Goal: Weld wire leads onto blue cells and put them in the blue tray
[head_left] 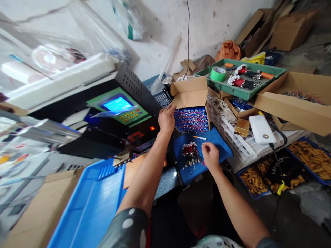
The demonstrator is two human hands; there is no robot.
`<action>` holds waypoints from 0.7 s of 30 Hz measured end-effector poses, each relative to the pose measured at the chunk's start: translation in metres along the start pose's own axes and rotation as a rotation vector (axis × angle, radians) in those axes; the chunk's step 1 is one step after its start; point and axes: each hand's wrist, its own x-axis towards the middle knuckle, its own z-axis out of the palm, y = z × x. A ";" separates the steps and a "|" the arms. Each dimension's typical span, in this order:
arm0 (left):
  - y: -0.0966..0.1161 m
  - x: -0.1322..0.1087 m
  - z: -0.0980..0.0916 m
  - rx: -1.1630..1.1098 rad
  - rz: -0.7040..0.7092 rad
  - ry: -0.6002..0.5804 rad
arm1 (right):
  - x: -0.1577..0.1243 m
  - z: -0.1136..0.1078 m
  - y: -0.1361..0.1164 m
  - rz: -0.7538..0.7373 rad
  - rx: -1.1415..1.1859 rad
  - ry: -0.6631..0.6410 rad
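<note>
My left hand is closed at the left edge of an open cardboard box, its fingertips on the front left corner. Blue battery cells stand packed inside, ends facing me. Over a blue cloth my right hand is held with curled fingers; anything in them is too small to make out. Just left of it lies a bunch of red and black wire leads with white connectors. A cigarette rests on the cloth between the box and the leads.
A machine with a lit screen stands left, above a blue tray. At right are a green tray with tape and more leads, a white power bank, a cardboard box and low bins of yellow-brown pieces.
</note>
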 end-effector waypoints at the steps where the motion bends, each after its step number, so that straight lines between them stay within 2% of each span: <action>1: 0.000 -0.001 0.002 -0.021 -0.005 0.016 | 0.000 0.000 -0.002 0.012 -0.016 0.001; 3: 0.001 -0.001 0.004 -0.057 -0.011 0.027 | -0.001 0.001 -0.006 0.030 -0.048 -0.014; 5: 0.007 -0.003 0.002 -0.078 0.041 0.009 | -0.001 0.002 -0.007 0.047 -0.076 -0.050; 8: 0.027 -0.020 -0.016 -0.098 0.159 -0.001 | 0.001 0.003 -0.006 0.076 -0.115 -0.054; 9: 0.036 -0.032 -0.029 -0.137 0.164 -0.045 | 0.002 0.003 -0.006 0.084 -0.127 -0.048; 11: 0.054 -0.062 -0.063 -0.282 0.174 -0.225 | 0.002 0.002 -0.007 0.085 -0.145 -0.043; 13: 0.066 -0.096 -0.104 -0.399 0.176 -0.536 | 0.002 0.002 -0.008 0.070 -0.154 -0.043; 14: 0.068 -0.112 -0.125 -0.429 0.171 -0.671 | 0.002 0.001 -0.008 0.062 -0.160 -0.046; 16: 0.064 -0.143 -0.164 -0.430 0.072 -0.811 | 0.002 0.000 -0.008 0.054 -0.184 -0.052; 19: 0.044 -0.182 -0.216 -0.390 -0.209 -0.795 | 0.004 -0.001 -0.006 0.054 -0.244 -0.055; 21: 0.027 -0.205 -0.243 -0.335 -0.355 -0.675 | 0.008 -0.002 -0.003 0.043 -0.284 -0.045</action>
